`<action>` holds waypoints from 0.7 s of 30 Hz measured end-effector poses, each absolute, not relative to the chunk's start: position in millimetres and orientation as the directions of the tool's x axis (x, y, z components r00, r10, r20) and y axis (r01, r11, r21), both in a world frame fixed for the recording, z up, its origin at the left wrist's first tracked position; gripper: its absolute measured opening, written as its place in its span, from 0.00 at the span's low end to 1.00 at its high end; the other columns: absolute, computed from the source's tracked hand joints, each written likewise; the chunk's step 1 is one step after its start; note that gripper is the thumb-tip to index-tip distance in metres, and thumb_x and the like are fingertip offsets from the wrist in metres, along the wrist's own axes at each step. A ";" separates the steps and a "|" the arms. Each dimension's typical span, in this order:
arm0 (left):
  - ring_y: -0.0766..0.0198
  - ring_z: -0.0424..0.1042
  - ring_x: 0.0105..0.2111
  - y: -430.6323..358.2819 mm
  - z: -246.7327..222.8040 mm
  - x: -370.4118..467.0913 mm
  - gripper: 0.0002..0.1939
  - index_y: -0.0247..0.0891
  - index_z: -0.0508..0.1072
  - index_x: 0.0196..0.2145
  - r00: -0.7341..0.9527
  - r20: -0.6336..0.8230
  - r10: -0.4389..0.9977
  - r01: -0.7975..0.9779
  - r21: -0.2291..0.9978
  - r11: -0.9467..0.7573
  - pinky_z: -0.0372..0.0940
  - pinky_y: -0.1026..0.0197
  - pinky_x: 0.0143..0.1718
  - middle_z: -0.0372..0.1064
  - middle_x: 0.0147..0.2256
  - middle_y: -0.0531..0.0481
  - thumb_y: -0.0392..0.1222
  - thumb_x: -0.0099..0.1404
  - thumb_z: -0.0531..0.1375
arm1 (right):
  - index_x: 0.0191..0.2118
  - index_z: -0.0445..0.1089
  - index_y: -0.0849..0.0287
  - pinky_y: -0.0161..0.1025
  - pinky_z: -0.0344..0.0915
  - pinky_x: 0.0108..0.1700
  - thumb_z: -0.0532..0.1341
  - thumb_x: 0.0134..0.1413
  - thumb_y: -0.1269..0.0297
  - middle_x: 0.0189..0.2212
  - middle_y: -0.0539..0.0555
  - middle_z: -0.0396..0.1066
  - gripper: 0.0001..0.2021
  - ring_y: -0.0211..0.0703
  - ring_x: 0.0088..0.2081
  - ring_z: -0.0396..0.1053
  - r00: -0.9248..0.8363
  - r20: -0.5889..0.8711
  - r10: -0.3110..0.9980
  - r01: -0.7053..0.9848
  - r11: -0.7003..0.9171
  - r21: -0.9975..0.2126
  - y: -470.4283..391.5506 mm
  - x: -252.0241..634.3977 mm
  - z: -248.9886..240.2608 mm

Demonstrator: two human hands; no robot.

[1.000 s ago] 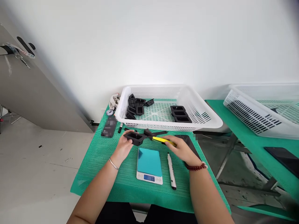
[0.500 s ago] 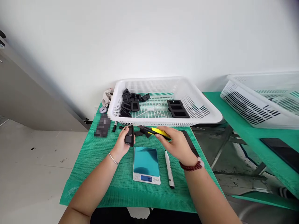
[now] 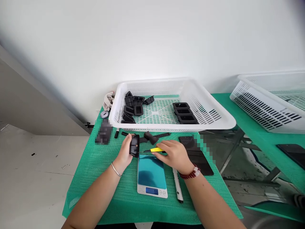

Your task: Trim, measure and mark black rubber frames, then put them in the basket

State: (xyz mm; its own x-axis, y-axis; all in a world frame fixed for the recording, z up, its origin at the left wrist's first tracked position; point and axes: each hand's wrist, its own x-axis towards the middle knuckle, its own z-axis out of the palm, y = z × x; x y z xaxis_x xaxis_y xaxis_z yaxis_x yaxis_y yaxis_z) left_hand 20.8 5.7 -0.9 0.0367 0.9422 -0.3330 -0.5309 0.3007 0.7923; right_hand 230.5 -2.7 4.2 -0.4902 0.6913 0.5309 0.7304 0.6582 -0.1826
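Observation:
My left hand grips a black plastic part, its hollow side facing me. In my right hand is a yellow and black utility knife, its thin blade pointing left with the tip at the part's lower edge. Below the knife lies a digital scale with a shiny plate and a lit display. A white marker rests to the right of the scale. Dark scraps or a strap-like item lie behind the knife.
A white basket behind my hands holds several black frames at left and a stack at right. A dark tablet-like slab lies right of my hand. Left are a cloth and round lid. Another basket stands farther right.
The knife has come down and its blade is now at the part's lower edge. The part has turned to show its hollow side. The view has shifted slightly.

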 end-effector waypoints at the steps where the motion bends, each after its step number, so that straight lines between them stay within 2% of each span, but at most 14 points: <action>1: 0.69 0.65 0.24 4.5 -0.2 21.0 0.21 0.38 0.68 0.38 0.037 -0.326 0.945 -0.514 0.804 0.298 0.60 0.66 0.22 0.64 0.27 0.53 0.58 0.56 0.62 | 0.33 0.72 0.61 0.36 0.56 0.27 0.57 0.58 0.52 0.24 0.53 0.71 0.16 0.37 0.25 0.66 -0.481 0.530 0.699 0.743 0.646 -0.177 -1.6 231.4 3.2; 6: 0.69 0.63 0.24 2.9 0.4 21.3 0.20 0.39 0.70 0.38 0.043 -0.312 0.949 -0.457 0.839 0.296 0.60 0.66 0.24 0.63 0.26 0.54 0.58 0.57 0.61 | 0.35 0.72 0.61 0.35 0.58 0.27 0.57 0.59 0.55 0.25 0.54 0.73 0.14 0.38 0.25 0.67 -0.370 0.613 0.698 0.821 0.554 -0.135 -0.7 233.8 2.5; 12: 0.70 0.63 0.25 3.9 -0.7 20.4 0.21 0.39 0.69 0.38 -0.010 -0.320 0.947 -0.459 0.843 0.280 0.60 0.66 0.24 0.63 0.28 0.54 0.59 0.56 0.61 | 0.30 0.71 0.59 0.36 0.58 0.28 0.58 0.57 0.54 0.22 0.51 0.72 0.14 0.36 0.24 0.66 -0.520 0.562 0.643 0.704 0.695 -0.146 -0.7 232.2 1.6; 18: 0.71 0.61 0.22 -0.2 3.0 22.2 0.19 0.38 0.69 0.36 0.143 -0.305 0.942 -0.392 0.856 0.337 0.56 0.68 0.21 0.61 0.26 0.55 0.57 0.57 0.62 | 0.35 0.72 0.62 0.36 0.58 0.27 0.60 0.57 0.56 0.25 0.53 0.74 0.12 0.37 0.25 0.67 -0.331 0.633 0.699 0.844 0.520 -0.133 1.8 237.3 -1.3; 21: 0.71 0.62 0.23 1.9 2.1 23.0 0.20 0.38 0.69 0.36 0.080 -0.314 0.946 -0.432 0.844 0.317 0.57 0.67 0.23 0.62 0.27 0.55 0.57 0.55 0.63 | 0.32 0.72 0.61 0.36 0.59 0.28 0.60 0.55 0.55 0.24 0.53 0.73 0.13 0.37 0.24 0.66 -0.392 0.644 0.657 0.771 0.616 -0.160 0.0 236.7 1.0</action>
